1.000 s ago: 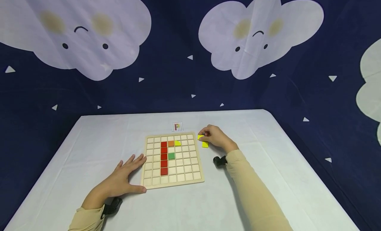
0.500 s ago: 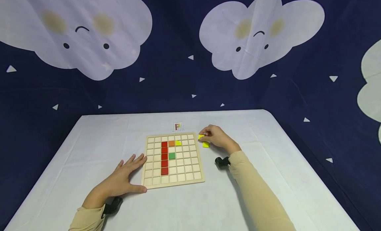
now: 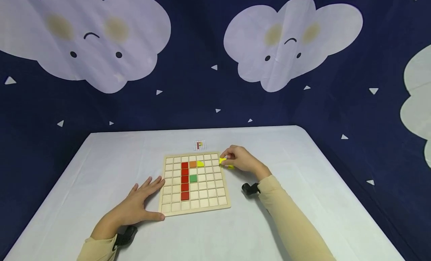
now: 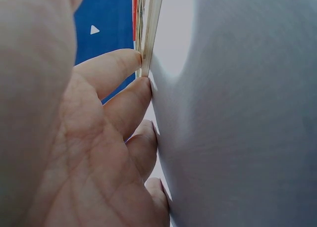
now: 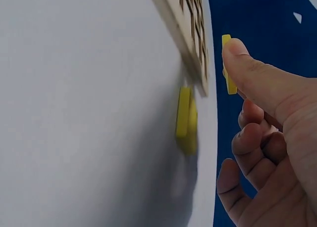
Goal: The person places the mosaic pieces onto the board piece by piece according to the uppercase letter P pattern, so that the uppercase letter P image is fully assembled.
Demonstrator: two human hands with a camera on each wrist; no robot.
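Note:
My right hand point(image 3: 243, 159) pinches a yellow tile point(image 3: 222, 160) between thumb and forefinger at the right rim of a wooden grid board point(image 3: 203, 194). The right wrist view shows this tile point(image 5: 229, 71) held up on edge, the other fingers curled below. Another yellow tile point(image 5: 183, 113) lies on the table beneath that hand, partly hidden in the head view. With fingers spread, my left hand point(image 3: 136, 205) touches the board's left edge. On the board are a column of red tiles point(image 3: 185, 179), an orange tile point(image 3: 193, 164), a yellow tile with a rounded side point(image 3: 200, 163) and a green tile point(image 3: 193, 178).
Behind the board lies a small printed card point(image 3: 200, 145) with a coloured grid pattern. A white cloth point(image 3: 296, 216) covers the table. Dark blue fabric point(image 3: 195, 104) with clouds hangs behind the table. Each wrist wears a black camera point(image 3: 250, 189).
The right hand has lifted the pinched yellow tile from the table and moved it slightly left, to the board's rim. My left hand stays at the board's edge.

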